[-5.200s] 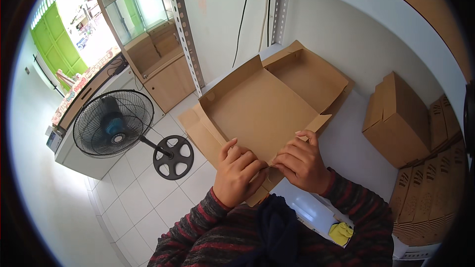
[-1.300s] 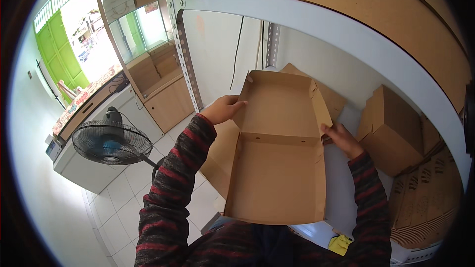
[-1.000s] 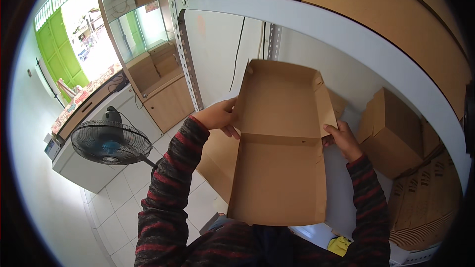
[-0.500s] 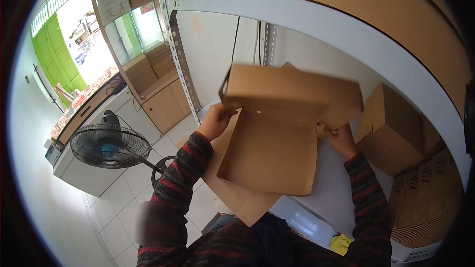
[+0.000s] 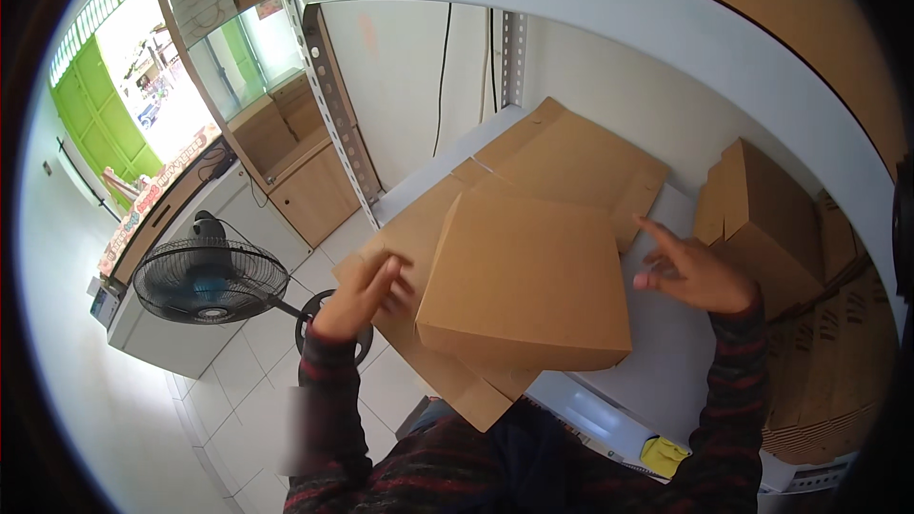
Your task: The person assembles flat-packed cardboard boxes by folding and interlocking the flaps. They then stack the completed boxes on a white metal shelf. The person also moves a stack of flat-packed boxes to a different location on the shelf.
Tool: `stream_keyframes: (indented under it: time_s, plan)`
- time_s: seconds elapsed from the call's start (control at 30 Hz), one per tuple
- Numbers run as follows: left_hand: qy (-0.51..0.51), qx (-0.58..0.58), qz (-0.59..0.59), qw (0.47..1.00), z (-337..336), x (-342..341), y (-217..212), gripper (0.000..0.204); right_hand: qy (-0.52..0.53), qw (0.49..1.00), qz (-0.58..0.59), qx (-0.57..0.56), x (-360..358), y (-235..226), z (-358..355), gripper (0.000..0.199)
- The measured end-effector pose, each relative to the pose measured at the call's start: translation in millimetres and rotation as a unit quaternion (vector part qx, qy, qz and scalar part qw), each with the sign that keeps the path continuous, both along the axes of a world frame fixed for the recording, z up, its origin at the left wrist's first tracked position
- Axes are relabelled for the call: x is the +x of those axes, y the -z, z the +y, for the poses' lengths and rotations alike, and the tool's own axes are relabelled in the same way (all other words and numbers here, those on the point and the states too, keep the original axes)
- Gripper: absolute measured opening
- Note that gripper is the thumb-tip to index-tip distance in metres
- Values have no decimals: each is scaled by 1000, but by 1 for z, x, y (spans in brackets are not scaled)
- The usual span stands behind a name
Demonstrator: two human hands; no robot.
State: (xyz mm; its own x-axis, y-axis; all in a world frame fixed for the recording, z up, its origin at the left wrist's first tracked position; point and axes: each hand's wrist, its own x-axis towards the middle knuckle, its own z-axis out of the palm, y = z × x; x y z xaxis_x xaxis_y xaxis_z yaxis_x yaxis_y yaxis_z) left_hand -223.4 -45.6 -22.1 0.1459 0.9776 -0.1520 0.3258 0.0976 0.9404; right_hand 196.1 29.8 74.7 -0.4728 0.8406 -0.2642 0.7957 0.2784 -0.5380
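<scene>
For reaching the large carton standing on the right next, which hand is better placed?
Probably the right hand: it is open, appears to hold nothing, and lies between the brown box and the large carton. The left hand is across the brown box, farther away.

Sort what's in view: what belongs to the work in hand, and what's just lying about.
Work in hand:
- closed cardboard box, between the left hand and right hand
- flat cardboard beneath it, probably

Apparently just lying about:
- upright box at right
- printed cardboard stack
- yellow item
- black fan
</scene>
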Motion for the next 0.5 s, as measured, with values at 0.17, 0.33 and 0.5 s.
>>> stream_keyframes:
  time_s: [0.17, 0.33, 0.5]
  plan:
    - [95, 105, -33, 989, -42, 27, 6, 49, -182, 980, -9, 85, -23, -8, -36, 121]
    - [-24, 0, -234, 972, -38, 48, 13, 53, -154, 969, -61, 183, -44, -1, -49, 116]
    - [-92, 70, -256, 960, -24, 75, 5, 62, -136, 961, 3, 239, -55, 13, -37, 88]
